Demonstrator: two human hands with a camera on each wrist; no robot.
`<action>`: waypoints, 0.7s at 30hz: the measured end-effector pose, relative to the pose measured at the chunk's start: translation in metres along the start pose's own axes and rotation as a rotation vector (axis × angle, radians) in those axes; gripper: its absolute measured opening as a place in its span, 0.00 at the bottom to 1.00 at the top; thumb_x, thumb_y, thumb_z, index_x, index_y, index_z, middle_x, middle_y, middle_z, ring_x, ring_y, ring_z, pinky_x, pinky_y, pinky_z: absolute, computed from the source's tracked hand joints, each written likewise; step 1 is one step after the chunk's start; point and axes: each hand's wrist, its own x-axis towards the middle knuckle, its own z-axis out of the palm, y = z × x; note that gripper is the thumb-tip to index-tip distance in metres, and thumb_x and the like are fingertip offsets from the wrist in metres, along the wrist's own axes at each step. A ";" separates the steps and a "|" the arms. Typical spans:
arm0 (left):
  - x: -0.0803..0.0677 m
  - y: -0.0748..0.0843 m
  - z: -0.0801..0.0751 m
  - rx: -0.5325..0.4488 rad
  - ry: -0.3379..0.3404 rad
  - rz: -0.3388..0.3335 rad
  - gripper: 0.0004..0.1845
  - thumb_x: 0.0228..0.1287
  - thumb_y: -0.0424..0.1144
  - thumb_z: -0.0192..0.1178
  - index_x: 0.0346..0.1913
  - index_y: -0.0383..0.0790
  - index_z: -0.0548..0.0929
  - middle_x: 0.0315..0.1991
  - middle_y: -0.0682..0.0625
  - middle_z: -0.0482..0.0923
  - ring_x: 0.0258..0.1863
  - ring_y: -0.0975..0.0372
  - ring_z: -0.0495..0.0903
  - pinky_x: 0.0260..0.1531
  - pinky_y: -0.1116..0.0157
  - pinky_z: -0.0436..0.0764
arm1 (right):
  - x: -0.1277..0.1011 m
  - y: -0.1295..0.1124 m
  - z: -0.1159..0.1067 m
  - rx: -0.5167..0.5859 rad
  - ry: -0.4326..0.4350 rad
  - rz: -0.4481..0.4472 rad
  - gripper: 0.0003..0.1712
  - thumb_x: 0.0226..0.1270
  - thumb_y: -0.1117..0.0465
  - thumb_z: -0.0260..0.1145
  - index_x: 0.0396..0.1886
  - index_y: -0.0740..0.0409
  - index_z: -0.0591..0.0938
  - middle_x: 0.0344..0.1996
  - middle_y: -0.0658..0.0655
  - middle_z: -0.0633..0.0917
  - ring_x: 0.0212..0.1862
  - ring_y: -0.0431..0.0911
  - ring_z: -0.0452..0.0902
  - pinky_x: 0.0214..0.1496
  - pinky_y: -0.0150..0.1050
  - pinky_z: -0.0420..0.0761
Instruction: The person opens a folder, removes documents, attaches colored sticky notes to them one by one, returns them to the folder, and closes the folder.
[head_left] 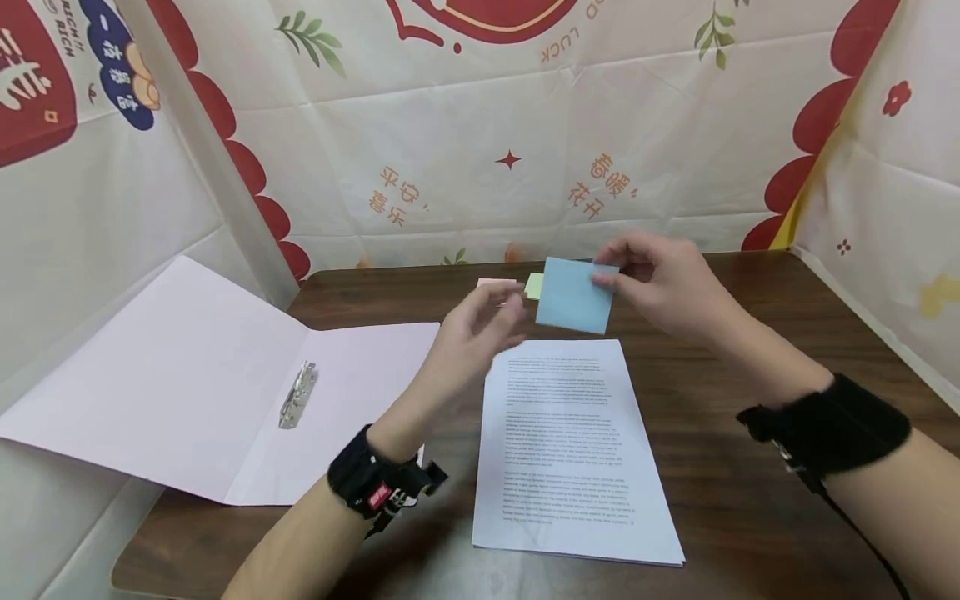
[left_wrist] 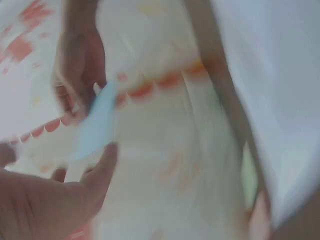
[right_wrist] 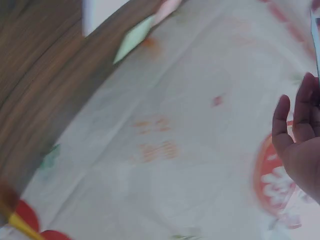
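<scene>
Right hand [head_left: 660, 279] raised, pinching blue sticky pad [head_left: 573, 294], left hand [head_left: 480, 329] lifted, fingers relaxed

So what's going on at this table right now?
A person sits at a dark wooden table. Their right hand pinches a blue sticky note in the air, and the left hand reaches toward it, fingers loosely open. Below lies a printed sheet of paper; an open pink folder sits to the left. Green and pink sticky notes lie farther back.
</scene>
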 end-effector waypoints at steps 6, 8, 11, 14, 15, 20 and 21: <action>0.003 0.004 0.029 -0.779 -0.252 -0.209 0.41 0.82 0.69 0.30 0.82 0.45 0.63 0.79 0.42 0.64 0.80 0.40 0.65 0.79 0.34 0.62 | -0.036 -0.049 -0.005 0.103 -0.012 -0.154 0.13 0.65 0.70 0.77 0.47 0.56 0.89 0.39 0.50 0.92 0.37 0.35 0.83 0.41 0.22 0.82; -0.003 0.004 0.038 -0.842 -0.347 -0.218 0.43 0.81 0.72 0.26 0.83 0.47 0.59 0.80 0.42 0.63 0.78 0.40 0.67 0.79 0.32 0.59 | -0.046 -0.056 -0.004 0.102 -0.020 -0.190 0.16 0.62 0.73 0.78 0.46 0.54 0.89 0.38 0.48 0.92 0.37 0.35 0.82 0.41 0.22 0.82; -0.011 0.004 0.049 -0.842 -0.419 -0.206 0.44 0.80 0.74 0.23 0.84 0.49 0.58 0.77 0.45 0.66 0.67 0.46 0.77 0.77 0.30 0.60 | -0.060 -0.059 -0.001 0.070 -0.004 -0.253 0.19 0.57 0.74 0.81 0.46 0.54 0.89 0.38 0.47 0.92 0.35 0.34 0.81 0.42 0.21 0.82; -0.017 0.002 0.056 -0.834 -0.427 -0.197 0.45 0.79 0.74 0.23 0.84 0.48 0.58 0.71 0.51 0.70 0.58 0.54 0.82 0.75 0.28 0.61 | -0.072 -0.058 0.005 -0.006 0.056 -0.347 0.11 0.68 0.61 0.78 0.47 0.56 0.89 0.38 0.47 0.91 0.36 0.35 0.81 0.43 0.20 0.80; -0.019 0.001 0.058 -0.826 -0.423 -0.193 0.45 0.80 0.74 0.22 0.85 0.47 0.57 0.70 0.52 0.71 0.57 0.56 0.82 0.74 0.27 0.61 | -0.075 -0.058 0.007 -0.038 0.079 -0.384 0.12 0.72 0.56 0.74 0.48 0.57 0.89 0.39 0.47 0.91 0.36 0.36 0.80 0.45 0.20 0.80; -0.024 -0.006 0.063 -0.771 -0.396 -0.197 0.45 0.80 0.73 0.20 0.85 0.50 0.57 0.66 0.57 0.72 0.59 0.61 0.80 0.73 0.28 0.65 | -0.088 -0.058 0.016 -0.239 0.174 -0.518 0.30 0.84 0.39 0.55 0.49 0.60 0.89 0.40 0.52 0.91 0.40 0.43 0.81 0.51 0.35 0.76; -0.024 -0.007 0.063 -0.747 -0.394 -0.200 0.44 0.79 0.73 0.20 0.85 0.51 0.58 0.66 0.56 0.71 0.58 0.61 0.80 0.72 0.29 0.67 | -0.090 -0.058 0.016 -0.267 0.177 -0.522 0.32 0.84 0.38 0.54 0.49 0.61 0.89 0.41 0.53 0.91 0.40 0.44 0.81 0.51 0.38 0.76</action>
